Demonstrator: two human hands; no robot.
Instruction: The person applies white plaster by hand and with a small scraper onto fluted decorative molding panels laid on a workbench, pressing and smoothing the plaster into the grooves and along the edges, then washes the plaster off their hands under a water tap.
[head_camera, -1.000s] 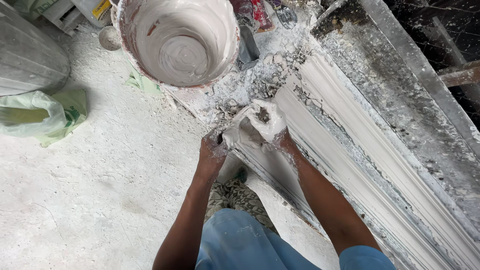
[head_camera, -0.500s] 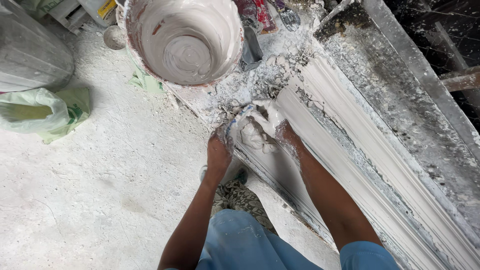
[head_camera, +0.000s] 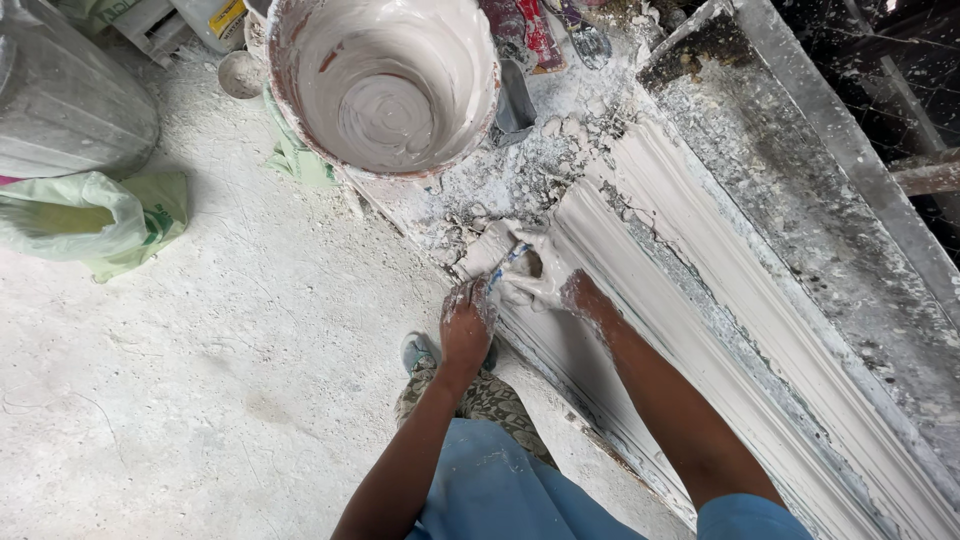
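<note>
Hands (head_camera: 505, 290) now lower along moulding (head_camera: 720, 330)

Body as I see it from the head camera: both forearms bare, no sleeves reaching the wrists. Left hand (head_camera: 467, 322) dusted and smeared with white plaster across the knuckles; right hand (head_camera: 540, 285) coated thicker, fingers caked almost fully white. Light blue garment (head_camera: 500, 490) at the lower frame edge. Patterned brown-and-cream trouser leg (head_camera: 480, 400), grey-blue shoe (head_camera: 418, 350).

Both arms reach forward and down; left hand (head_camera: 466, 322) and right hand (head_camera: 545, 287) meet — fingers curled, plaster-coated.
</note>
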